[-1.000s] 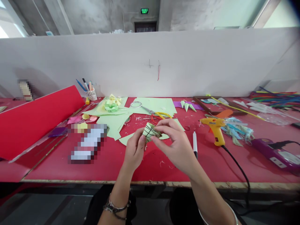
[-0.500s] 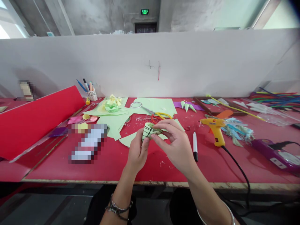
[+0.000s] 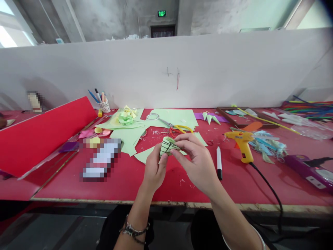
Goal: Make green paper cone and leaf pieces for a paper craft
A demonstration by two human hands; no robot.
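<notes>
Both of my hands hold one small folded piece of light green paper with black lines [image 3: 167,146], just above the red table [image 3: 130,180] near its front middle. My left hand [image 3: 154,170] pinches its lower left side with thumb and fingers. My right hand [image 3: 197,161] pinches its upper right edge, fingers curled over it. More green paper sheets [image 3: 173,118] lie behind the hands. Yellow-handled scissors [image 3: 169,124] rest on those sheets.
A yellow glue gun [image 3: 241,142] with a black cord stands right of my hands, a white marker [image 3: 219,162] between them. A red board [image 3: 41,133] leans at the left. A pen cup [image 3: 104,106], a wooden tray [image 3: 244,119], pipe cleaners [image 3: 309,107] and a purple device [image 3: 309,170] line the back and right.
My hands have kept their grip on the folded paper and turned it slightly. The view has shifted a little to the left.
</notes>
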